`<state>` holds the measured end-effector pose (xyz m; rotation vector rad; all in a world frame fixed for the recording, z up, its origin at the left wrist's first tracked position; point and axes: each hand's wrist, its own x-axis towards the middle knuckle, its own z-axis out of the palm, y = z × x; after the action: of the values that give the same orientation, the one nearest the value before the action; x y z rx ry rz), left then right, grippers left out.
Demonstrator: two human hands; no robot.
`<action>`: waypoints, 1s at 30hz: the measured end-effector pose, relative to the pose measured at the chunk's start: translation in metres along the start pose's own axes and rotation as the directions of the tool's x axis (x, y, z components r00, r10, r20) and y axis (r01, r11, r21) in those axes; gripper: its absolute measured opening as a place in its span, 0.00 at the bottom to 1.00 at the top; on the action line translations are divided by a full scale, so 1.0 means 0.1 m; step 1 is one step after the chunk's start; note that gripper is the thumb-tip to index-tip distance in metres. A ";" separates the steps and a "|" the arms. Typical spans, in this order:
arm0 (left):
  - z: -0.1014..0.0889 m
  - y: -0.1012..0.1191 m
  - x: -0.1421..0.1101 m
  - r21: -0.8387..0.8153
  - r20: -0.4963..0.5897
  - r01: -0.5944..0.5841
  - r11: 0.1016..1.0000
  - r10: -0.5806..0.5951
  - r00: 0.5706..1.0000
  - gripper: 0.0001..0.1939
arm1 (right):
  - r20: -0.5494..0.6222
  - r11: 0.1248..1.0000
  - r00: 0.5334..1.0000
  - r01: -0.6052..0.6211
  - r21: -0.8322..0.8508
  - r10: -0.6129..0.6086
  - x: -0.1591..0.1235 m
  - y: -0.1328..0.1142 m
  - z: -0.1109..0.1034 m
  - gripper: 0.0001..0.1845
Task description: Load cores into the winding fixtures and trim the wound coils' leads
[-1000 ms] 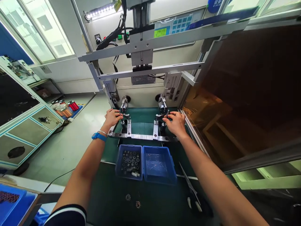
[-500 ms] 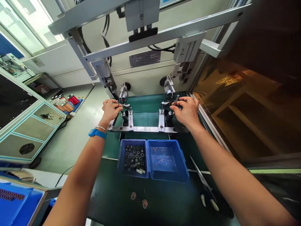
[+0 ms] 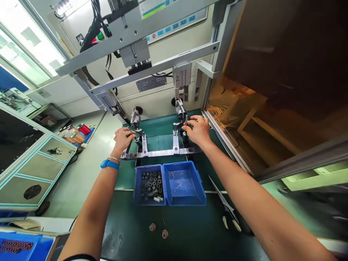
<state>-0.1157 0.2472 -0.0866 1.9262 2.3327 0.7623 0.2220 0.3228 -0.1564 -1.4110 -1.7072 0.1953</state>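
Note:
My left hand point(image 3: 123, 139), wearing a blue wristband point(image 3: 110, 164), is beside the left spindle head point(image 3: 135, 117). Its thumb and fingers pinch a thin dark metal rod, mostly hidden by the fingers. By the right spindle head point(image 3: 180, 110), my right hand point(image 3: 199, 130) is closed on an upright slim metal rod point(image 3: 186, 119). Both hands are just above a steel fixture bar point(image 3: 163, 153) with upright brackets. Nearer me, a blue bin point(image 3: 136, 185) contains several small dark slotted cores and a few white pieces. The adjoining blue bin point(image 3: 187, 197) holds wire scraps.
Two copper-wound cores point(image 3: 152, 227) point(image 3: 165, 233) lie on the green mat. Scissors point(image 3: 224, 203) rest right of the bins, near my right forearm. A machine frame point(image 3: 160, 68) spans above the hands. An amber panel point(image 3: 244, 108) stands at the right, wire spools point(image 3: 73, 133) at the left.
The view has shifted, showing more of the machine's control panel and moving the bench leftward in the picture. Both hands stay by their spindle heads with their grips unchanged.

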 end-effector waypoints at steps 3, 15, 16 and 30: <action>-0.11 0.19 -0.38 -0.049 -0.011 -0.023 0.999 0.023 1.000 0.11 | 0.017 1.000 1.000 -0.018 -0.004 0.018 0.01 -0.07 -0.06 0.09; -0.13 0.45 -1.91 -0.220 0.668 -0.361 0.906 0.410 0.621 0.03 | 0.339 0.870 0.810 0.387 0.306 -0.479 -1.42 -1.17 -0.62 0.05; -0.12 0.45 -1.88 -0.234 0.674 -0.360 0.903 0.418 0.609 0.05 | 0.395 0.858 0.769 0.391 0.332 -0.503 -1.51 -1.23 -0.66 0.06; -0.51 0.06 -1.32 -0.489 0.244 -0.123 0.863 0.271 0.931 0.10 | 0.734 0.820 0.463 0.529 0.220 -0.496 -1.91 -1.37 -0.58 0.16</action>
<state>-0.0951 0.1072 -0.0773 1.9091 1.6030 0.8675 0.1575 0.0903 -0.1369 -0.7549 -2.8010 0.4775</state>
